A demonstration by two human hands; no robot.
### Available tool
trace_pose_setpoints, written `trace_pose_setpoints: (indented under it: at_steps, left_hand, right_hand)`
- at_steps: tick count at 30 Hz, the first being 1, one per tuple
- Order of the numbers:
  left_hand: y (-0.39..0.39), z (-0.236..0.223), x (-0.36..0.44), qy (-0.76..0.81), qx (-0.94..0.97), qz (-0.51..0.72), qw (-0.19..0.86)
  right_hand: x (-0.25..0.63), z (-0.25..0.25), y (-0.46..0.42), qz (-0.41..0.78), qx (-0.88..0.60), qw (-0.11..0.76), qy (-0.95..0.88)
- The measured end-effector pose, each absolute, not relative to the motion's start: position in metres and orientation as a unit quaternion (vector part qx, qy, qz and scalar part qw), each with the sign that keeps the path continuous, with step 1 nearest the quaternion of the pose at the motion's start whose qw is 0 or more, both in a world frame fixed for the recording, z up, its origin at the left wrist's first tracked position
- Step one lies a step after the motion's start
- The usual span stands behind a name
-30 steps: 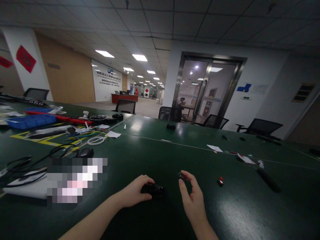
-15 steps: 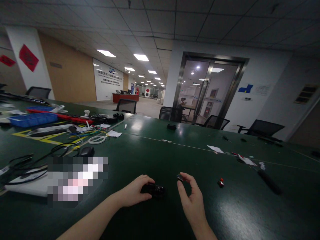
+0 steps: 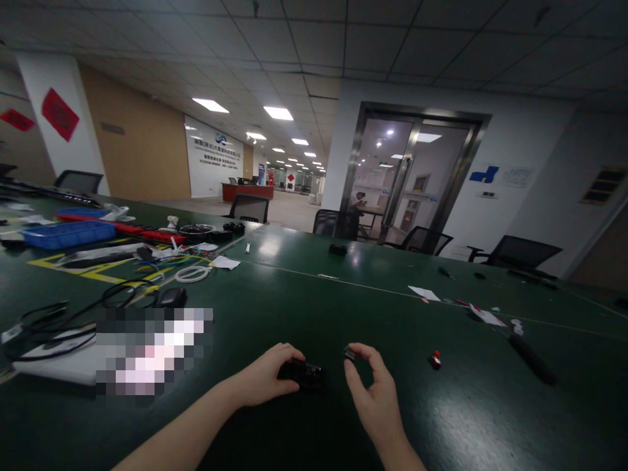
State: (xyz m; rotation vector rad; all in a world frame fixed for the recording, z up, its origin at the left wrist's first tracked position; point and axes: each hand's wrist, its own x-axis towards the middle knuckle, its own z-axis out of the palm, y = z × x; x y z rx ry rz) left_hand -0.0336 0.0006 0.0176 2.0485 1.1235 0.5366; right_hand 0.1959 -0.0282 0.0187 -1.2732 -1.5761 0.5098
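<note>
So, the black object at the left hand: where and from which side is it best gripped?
Probably grip the black object by its left end, from the left: thumb on the near side, fingers on the far side, as the left hand does. It looks longish, running left to right, so this leaves its right end uncovered towards the right hand, which pinches a small piece.

Single head-worn view, wide-angle. Looks from above the near side of the glossy dark green worktop (image 3: 275,307), facing forward and shallowly down toward its far edge, which crosses about mid-frame, sloping down rightward. Bare left hand (image 3: 262,379) and bare right hand (image 3: 375,386) sit nearest the lens, low centre, forearms cut by the bottom border. Steel-framed glass double door (image 3: 434,170) well back; grey panelled ceiling (image 3: 314,46) fills the top.
</note>
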Motion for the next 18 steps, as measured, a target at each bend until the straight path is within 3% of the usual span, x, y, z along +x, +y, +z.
trace_pose_setpoints:
  at_steps: [18]
  left_hand:
    - [0.0018, 0.0151, -0.0340, 0.449, 0.788, 0.205, 0.368]
  right_hand:
    - [0.1951, 0.0141, -0.0261, 0.196, -0.525, 0.502, -0.658]
